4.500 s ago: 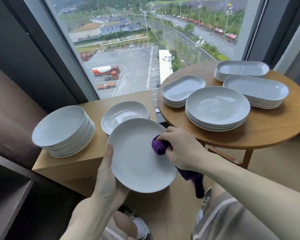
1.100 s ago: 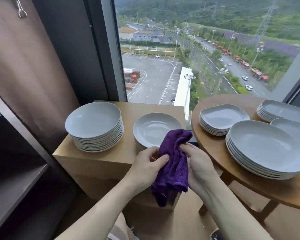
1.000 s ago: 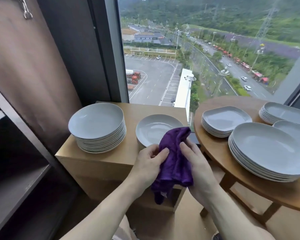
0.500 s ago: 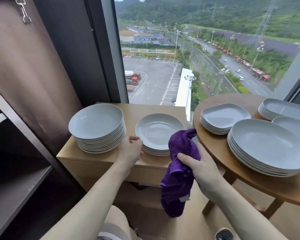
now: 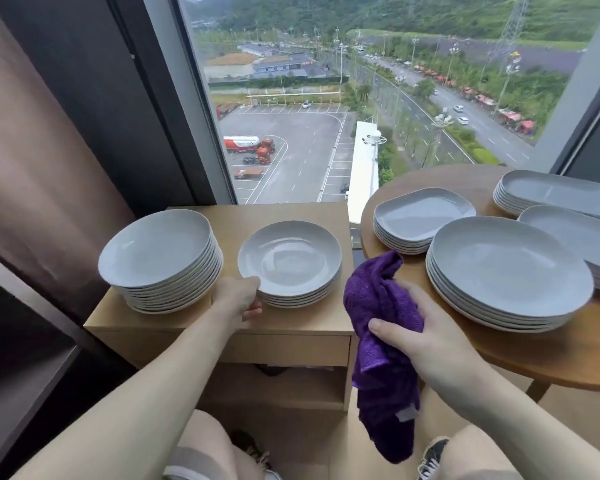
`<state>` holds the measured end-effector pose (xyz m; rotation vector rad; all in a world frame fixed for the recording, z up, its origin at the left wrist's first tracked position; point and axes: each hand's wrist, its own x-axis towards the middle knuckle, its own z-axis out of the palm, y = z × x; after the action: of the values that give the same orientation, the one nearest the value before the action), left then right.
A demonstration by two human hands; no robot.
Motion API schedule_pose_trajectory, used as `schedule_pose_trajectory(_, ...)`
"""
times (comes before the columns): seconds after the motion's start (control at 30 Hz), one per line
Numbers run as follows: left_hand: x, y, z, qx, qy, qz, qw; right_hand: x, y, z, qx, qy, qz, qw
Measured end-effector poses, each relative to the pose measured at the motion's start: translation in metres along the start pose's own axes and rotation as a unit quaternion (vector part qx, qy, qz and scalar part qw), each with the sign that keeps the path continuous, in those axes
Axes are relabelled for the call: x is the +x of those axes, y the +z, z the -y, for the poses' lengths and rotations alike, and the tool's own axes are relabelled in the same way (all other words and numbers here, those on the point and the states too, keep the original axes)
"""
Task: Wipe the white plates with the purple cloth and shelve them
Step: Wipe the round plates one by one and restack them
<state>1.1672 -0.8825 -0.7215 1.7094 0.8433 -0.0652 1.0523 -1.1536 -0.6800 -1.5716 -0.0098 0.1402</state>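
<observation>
Item, plates mid-job: my left hand [image 5: 239,299] pinches the rim of the short stack [image 5: 290,263] at twelve o'clock, my right hand [image 5: 420,332] clutches the purple cloth [image 5: 381,341] (bunched, tail hanging), several stacks apparently unwiped, none visibly shelved.

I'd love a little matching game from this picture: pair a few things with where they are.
Things:
1. purple cloth
2. tall stack of round plates
3. rectangular plates
4. left hand

Places:
A. on the round table
B. at the rim of the short stack
C. in the right hand
D. left end of the cabinet

Pairs: 1-C, 2-D, 3-A, 4-B
</observation>
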Motion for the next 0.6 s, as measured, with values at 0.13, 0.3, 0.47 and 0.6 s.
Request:
schedule_pose_trajectory(0.13, -0.008, -0.003, -0.010, -0.014, 0.019, 0.010, 1.000, 0.003, -0.008, 0.008, 0.018, 0.008, -0.004, 1.000)
schedule_pose_trajectory(0.3, -0.033, 0.001, -0.036, -0.110, 0.017, 0.023, 0.994, 0.002, -0.015, 0.013, 0.039, 0.025, -0.015, 0.999)
schedule_pose_trajectory(0.47, -0.054, -0.005, -0.049, -0.184, 0.034, 0.081, 0.979, 0.001, -0.015, 0.018, 0.095, 0.035, -0.009, 0.995)
schedule_pose_trajectory(0.6, -0.080, -0.023, -0.042, -0.229, 0.039, 0.125, 0.965, 0.000, -0.014, 0.023, 0.160, 0.035, -0.007, 0.987)
